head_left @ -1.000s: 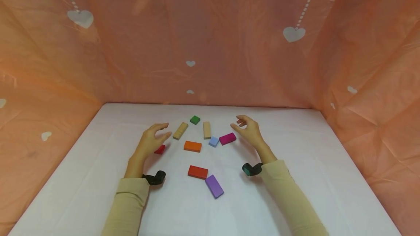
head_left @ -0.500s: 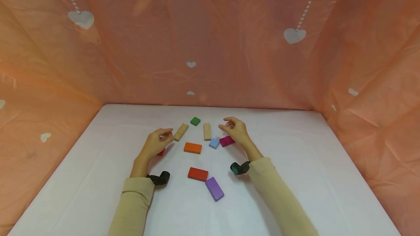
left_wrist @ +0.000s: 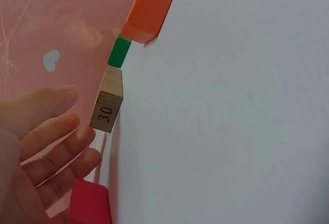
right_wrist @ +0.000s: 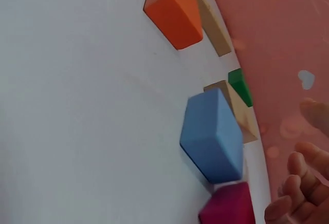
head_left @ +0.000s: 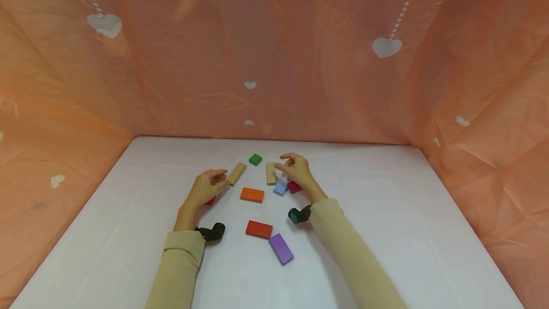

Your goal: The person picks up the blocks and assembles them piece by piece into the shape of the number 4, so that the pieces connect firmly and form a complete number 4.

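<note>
My left hand (head_left: pixel 206 189) hovers with loosely bent fingers beside a wooden block (head_left: pixel 238 174), whose end reads 30 in the left wrist view. It holds nothing. Below that hand a red block (head_left: pixel 211 200) is partly covered. On the other side, my right hand (head_left: pixel 297 170) is above the table, its thumb and fingers apart with nothing between them. Its fingertips are near a second wooden block (head_left: pixel 270 174). Close by lie a blue block (head_left: pixel 280 188) and a magenta block (head_left: pixel 294 187), the latter partly hidden by the hand. A green block (head_left: pixel 255 159) sits farthest back.
An orange block (head_left: pixel 252 195) lies between the hands. Nearer the front, a red rectangular block (head_left: pixel 259 229) touches or nearly touches a purple block (head_left: pixel 281 249). Orange cloth (head_left: pixel 274 70) with white hearts encloses the white table (head_left: pixel 386 213) at the back and sides.
My right hand has moved left, from beyond the magenta block to near the right wooden block. My left hand has shifted slightly right, towards the left wooden block. The blocks stay put.
</note>
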`<state>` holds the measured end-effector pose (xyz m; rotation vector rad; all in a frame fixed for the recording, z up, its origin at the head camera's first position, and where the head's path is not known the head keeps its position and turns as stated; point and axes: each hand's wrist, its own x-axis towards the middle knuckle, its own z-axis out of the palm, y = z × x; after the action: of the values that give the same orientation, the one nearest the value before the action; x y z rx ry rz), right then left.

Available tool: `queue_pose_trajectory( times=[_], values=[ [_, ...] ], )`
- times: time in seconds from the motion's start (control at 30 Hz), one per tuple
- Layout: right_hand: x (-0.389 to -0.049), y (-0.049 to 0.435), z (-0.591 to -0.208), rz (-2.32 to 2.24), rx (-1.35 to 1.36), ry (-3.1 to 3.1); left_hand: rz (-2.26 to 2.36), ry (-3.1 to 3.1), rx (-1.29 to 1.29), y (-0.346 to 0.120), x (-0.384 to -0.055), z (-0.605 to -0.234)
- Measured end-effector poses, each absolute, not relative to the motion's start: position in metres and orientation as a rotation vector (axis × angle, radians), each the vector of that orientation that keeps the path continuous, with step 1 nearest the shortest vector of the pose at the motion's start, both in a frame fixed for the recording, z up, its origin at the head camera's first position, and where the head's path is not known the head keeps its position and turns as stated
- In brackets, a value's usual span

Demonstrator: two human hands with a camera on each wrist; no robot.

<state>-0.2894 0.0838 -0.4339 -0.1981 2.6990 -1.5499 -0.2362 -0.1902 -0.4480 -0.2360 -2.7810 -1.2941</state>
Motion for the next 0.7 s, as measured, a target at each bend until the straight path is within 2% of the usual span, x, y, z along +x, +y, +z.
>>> queue_pose_trajectory(
  times=[0.3,0.7],
  values=[
    [-0.295,0.066,-0.436,-1.541,-0.127,2.628,-1.265,-2.785,-0.21,-0.187,-0.239,-0.449],
    [-0.306,0.048,-0.439,-1.477,-0.199,2.688,-1.28,-2.832,-0.187,-0.183,-0.239,-0.449]
  ],
)
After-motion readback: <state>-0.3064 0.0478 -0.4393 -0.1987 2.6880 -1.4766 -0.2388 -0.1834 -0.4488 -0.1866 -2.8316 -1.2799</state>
